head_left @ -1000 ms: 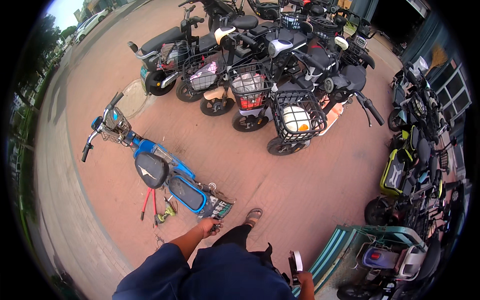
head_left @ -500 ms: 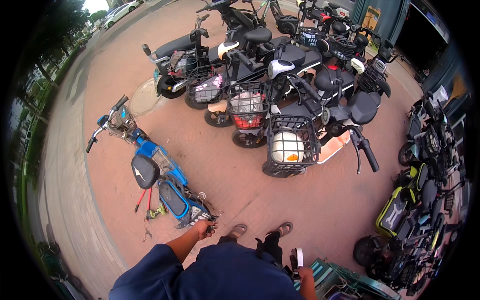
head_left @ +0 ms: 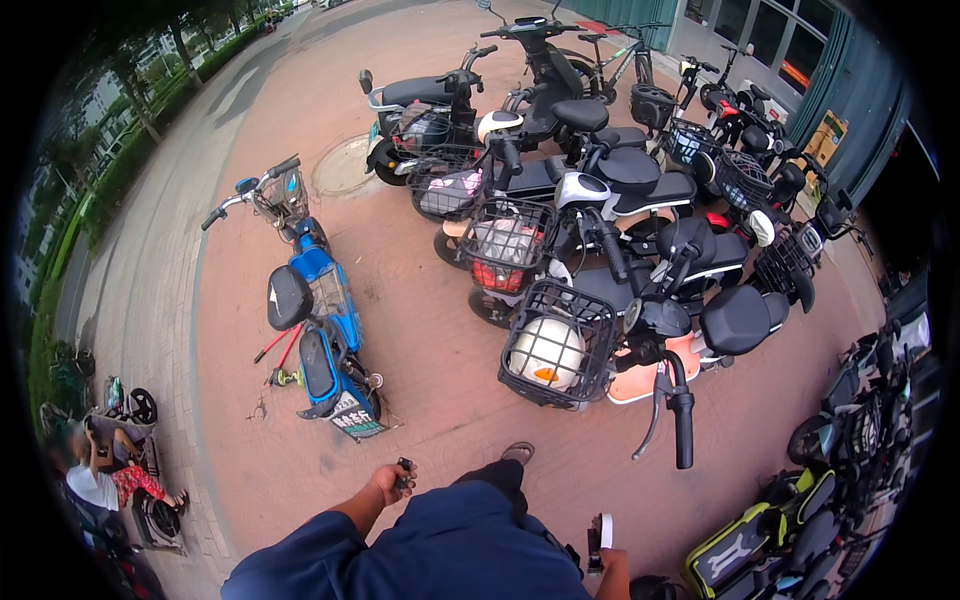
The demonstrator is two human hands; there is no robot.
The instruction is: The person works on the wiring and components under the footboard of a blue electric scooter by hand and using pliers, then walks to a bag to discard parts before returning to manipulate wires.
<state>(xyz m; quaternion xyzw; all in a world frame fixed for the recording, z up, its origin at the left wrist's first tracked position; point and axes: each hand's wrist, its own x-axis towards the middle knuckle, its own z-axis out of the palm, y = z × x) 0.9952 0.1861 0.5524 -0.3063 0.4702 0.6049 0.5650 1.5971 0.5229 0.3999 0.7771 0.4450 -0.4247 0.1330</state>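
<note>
My left hand [head_left: 390,481] is closed on a small dark object [head_left: 405,474] at lower centre, too small to name exactly. My right hand [head_left: 610,562] grips a white-and-black object [head_left: 604,532] at the lower edge. Beyond my left hand, a worn blue electric bike [head_left: 340,315] with a torn seat stands on red paving. Beside it lie red-handled cutters [head_left: 292,340] and a green power drill [head_left: 284,377]. A scooter basket [head_left: 555,345] holding a white helmet is ahead of me on the right.
Parked scooters [head_left: 640,180] crowd the centre and right, with more [head_left: 845,420] along the right side. A person [head_left: 100,485] sits by a two-wheeler on the left walkway [head_left: 130,330]. A round cover [head_left: 340,165] lies behind the blue bike; a shopfront [head_left: 770,40] is at back right.
My view has turned and advanced rightward, bringing the basket scooter closer and a person on the left into sight. My left hand is now apart from the blue bike's rear plate.
</note>
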